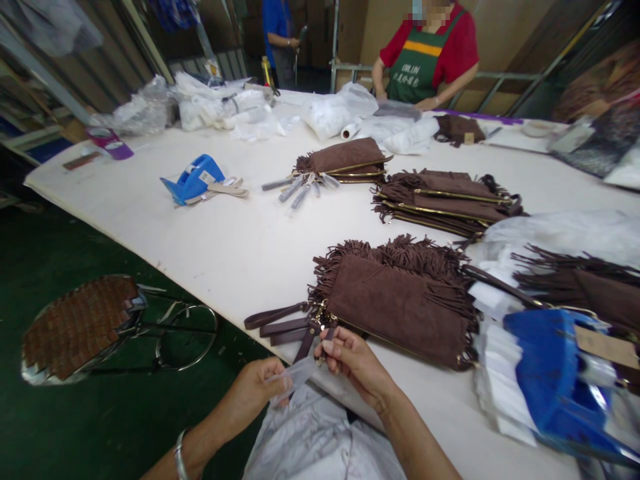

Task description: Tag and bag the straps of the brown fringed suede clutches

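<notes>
A stack of brown suede fringed pouches [400,303] lies at the near edge of the white table [215,247], with brown wrist straps [280,323] sticking out to the left. My right hand [353,363] pinches the top of a small clear plastic sleeve [295,377] beside a strap end and the gold zipper pull. Lower down, my left hand [253,390], with a silver bangle on the wrist, grips that same sleeve. Both hands hover over the table edge above my lap.
More fringed pouch stacks [440,200] [345,160] lie farther back. A blue tape dispenser [193,179] sits at left, a blue basket [545,373] at right. A person in a green apron [425,57] works at the far side. A woven stool [80,327] stands on the floor.
</notes>
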A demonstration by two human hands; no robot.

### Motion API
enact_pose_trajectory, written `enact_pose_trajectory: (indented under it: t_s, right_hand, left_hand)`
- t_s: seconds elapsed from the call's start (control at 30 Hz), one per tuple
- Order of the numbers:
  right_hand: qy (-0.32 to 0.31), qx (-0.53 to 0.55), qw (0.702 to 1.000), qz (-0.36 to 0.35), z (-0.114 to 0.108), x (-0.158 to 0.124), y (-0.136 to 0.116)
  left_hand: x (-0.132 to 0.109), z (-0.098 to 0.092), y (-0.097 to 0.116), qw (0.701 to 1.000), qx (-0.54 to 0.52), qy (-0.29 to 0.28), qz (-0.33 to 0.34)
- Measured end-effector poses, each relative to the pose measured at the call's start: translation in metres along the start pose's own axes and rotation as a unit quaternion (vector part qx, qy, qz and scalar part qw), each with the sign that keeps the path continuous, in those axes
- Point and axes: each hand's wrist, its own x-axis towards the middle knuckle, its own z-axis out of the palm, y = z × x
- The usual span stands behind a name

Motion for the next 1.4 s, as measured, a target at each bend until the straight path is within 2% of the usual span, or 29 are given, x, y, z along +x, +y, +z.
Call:
enact_pose_trajectory:
  t_s: [0.23,0.73,0.97,1.27,1.4]
  right_hand:
    - [0.022,0.057,0.998,-0.001,0.007,0.001,0.005]
    - [0.058,0.013,0.998,-0.015,0.010,0.002,0.010]
    - [0.082,-0.009,0.996,-0.032,0.011,0.003,0.013]
    - [0.127,-0.018,0.991,-0.044,0.012,0.003,0.014]
    - [0.131,-0.057,0.988,-0.052,0.008,0.001,0.020]
  left_hand:
    - [0.003,0.003,-0.002,1.000,-0.002,0.019,-0.006]
    - [0.007,0.010,-0.008,0.998,-0.067,-0.008,-0.012]
    - [0.006,0.015,-0.009,0.996,-0.086,-0.003,-0.015]
    - [0.014,0.037,-0.004,0.987,-0.150,0.041,-0.036]
    - [0.019,0.042,-0.003,0.985,-0.162,0.042,-0.052]
